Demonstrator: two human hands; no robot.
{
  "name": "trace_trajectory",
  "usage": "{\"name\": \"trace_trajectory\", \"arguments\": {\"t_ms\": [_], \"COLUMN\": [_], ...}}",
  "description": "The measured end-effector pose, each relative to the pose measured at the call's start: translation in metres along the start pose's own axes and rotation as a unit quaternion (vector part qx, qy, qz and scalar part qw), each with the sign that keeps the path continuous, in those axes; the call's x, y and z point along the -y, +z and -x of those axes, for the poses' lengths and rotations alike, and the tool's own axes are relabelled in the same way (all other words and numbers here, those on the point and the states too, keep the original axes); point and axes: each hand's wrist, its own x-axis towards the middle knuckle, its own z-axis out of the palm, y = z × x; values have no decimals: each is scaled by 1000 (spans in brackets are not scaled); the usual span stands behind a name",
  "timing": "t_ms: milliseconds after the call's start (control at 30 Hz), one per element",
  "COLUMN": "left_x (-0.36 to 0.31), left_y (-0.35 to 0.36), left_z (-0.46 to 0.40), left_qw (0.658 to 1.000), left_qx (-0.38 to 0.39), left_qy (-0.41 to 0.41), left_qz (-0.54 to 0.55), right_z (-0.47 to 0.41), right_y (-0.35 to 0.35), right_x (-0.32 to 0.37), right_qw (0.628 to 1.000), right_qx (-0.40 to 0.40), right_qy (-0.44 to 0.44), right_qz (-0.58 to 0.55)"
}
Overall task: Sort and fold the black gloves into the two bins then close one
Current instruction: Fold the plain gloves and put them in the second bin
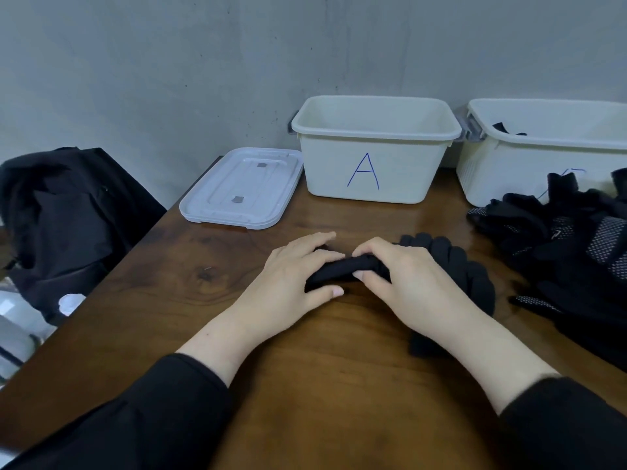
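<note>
A rolled-up black glove lies on the wooden table in front of me. My left hand grips its left end, thumb under and fingers over. My right hand pinches its right end between thumb and curled fingers. Another plain black glove lies flat just right of my right hand. The white bin marked A stands at the back with no lid; I see nothing in it. A second white bin at the back right holds something black. A pile of dotted black gloves lies at the right.
A white bin lid lies flat to the left of bin A near the table's left edge. A black jacket on a chair stands beyond that edge. A grey wall rises right behind the bins.
</note>
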Motion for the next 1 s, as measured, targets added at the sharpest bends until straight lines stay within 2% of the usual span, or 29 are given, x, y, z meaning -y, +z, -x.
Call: {"name": "trace_trajectory", "arguments": {"t_ms": [67, 167, 300, 367, 467, 567, 633, 667, 733, 800, 833, 900, 967, 1000], "left_x": [-8, -25, -51, -64, -83, -101, -113, -118, -126, -134, -138, -146, -151, -153], "left_y": [-6, -15, -17, -13, -4, 6, 13, 16, 22, 28, 30, 35, 35, 34], "left_z": [0, -5, -21, -32, -51, -69, -80, -84, -94, -101, -103, -105, -106, -107], "left_qw": [991, 956, 892, 872, 851, 839, 837, 838, 839, 835, 822, 766, 688, 652], "left_qx": [-20, -51, -52, -45, -77, -99, -106, -108, -111, -124, -130, -76, 35, 77], "left_qy": [-47, -116, -144, -147, -145, -136, -132, -134, -145, -181, -217, -288, -295, -281], "left_qz": [120, 264, 426, 464, 499, 517, 521, 519, 513, 505, 510, 570, 663, 699], "right_z": [2, 2, 3, 5, 13, 22, 27, 29, 30, 29, 29, 30, 33, 34], "right_y": [-12, -25, -44, -55, -67, -75, -82, -86, -97, -106, -109, -116, -117, -116], "right_x": [3, 3, -1, -6, -11, -17, -23, -25, -28, -34, -39, -50, -61, -67], "right_qw": [993, 967, 887, 852, 793, 751, 728, 730, 760, 804, 836, 907, 961, 974], "right_qx": [23, -22, -72, -83, -74, -65, -89, -107, -147, -214, -256, -303, -258, -224], "right_qy": [52, 94, 174, 196, 196, 195, 207, 203, 182, 173, 177, 146, 47, -11], "right_qz": [-105, -235, -421, -479, -572, -628, -648, -644, -606, -526, -453, -254, -87, -17]}}
